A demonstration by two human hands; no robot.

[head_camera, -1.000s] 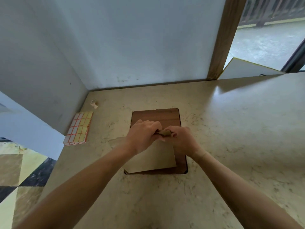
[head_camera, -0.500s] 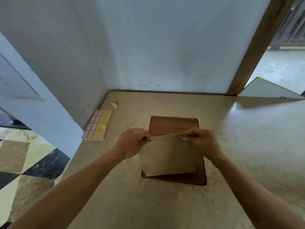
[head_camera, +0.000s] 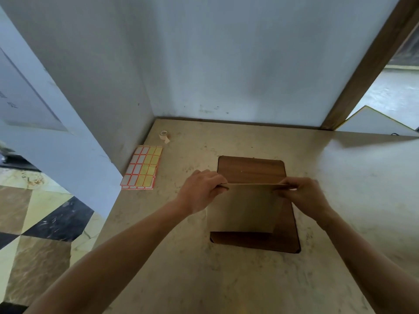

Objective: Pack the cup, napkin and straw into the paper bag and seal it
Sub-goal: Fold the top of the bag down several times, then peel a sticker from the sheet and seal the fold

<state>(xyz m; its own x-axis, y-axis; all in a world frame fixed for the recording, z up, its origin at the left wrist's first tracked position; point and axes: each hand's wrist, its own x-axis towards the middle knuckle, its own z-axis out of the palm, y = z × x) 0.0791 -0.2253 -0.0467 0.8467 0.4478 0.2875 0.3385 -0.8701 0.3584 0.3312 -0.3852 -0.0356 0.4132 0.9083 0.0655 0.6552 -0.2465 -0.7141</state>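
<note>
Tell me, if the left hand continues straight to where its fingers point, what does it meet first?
Probably the right hand: the left hand points along the bag top edge toward it. Depth is unclear.

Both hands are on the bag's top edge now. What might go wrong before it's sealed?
1. The left hand and right hand pinch only the top corners of the paper bag; an uneven pull may tear or skew the fold.
2. The sticker sheet and tape roll lie off to the left, so one hand must let go, and the fold may spring open.

Sheet of red-bordered labels point(head_camera: 142, 168) lies at tabletop point(head_camera: 226, 279) left edge; small tape roll point(head_camera: 164, 135) beyond it near the wall. Dark wooden board point(head_camera: 250, 169) mid-tabletop.
</note>
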